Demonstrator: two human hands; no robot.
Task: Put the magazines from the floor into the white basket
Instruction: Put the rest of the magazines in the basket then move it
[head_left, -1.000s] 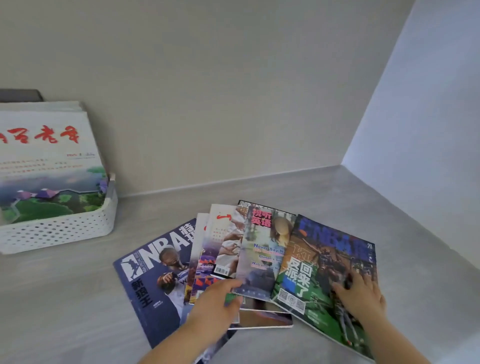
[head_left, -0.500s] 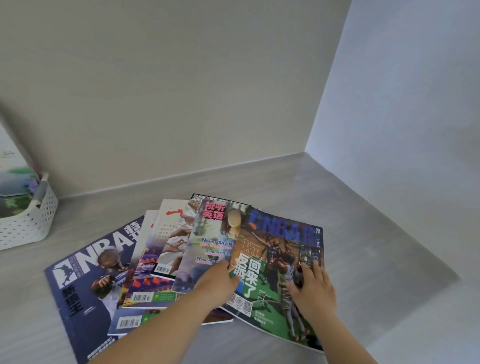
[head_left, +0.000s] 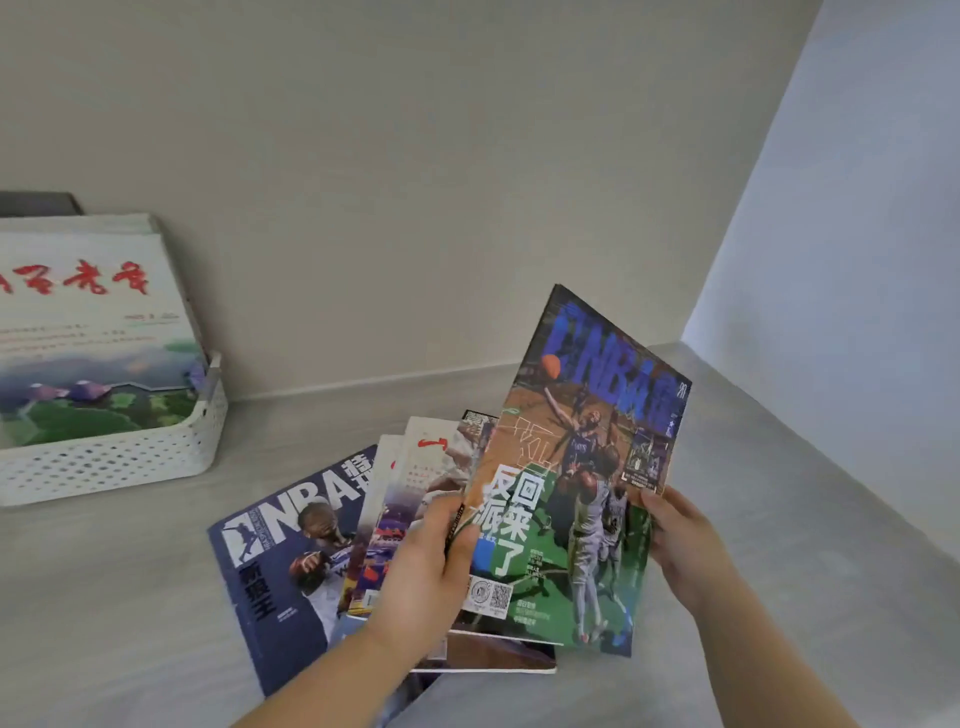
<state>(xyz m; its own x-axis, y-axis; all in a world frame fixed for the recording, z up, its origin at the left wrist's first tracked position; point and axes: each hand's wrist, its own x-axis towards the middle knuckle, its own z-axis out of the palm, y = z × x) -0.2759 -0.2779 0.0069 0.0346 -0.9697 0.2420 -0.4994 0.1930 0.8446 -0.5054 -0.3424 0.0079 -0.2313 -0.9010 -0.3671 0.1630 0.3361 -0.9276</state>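
Lifted magazine, slip risk

Green NBA magazine (head_left: 576, 483) tilted above floor pile (head_left: 332, 545), left hand (head_left: 431, 577) and right hand (head_left: 680, 545) fingers pinching opposite edges. Glossy cover may slide or sag before white basket (head_left: 119, 457), already quite full

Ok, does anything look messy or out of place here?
Yes: the magazines on the floor lie fanned and overlapping at angles, not squared up. The green NBA magazine, lifted in both hands, looks undamaged. The white basket sits upright.

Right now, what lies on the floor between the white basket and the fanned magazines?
Nothing: the head view shows bare grey floor between the white basket and the fanned magazines.
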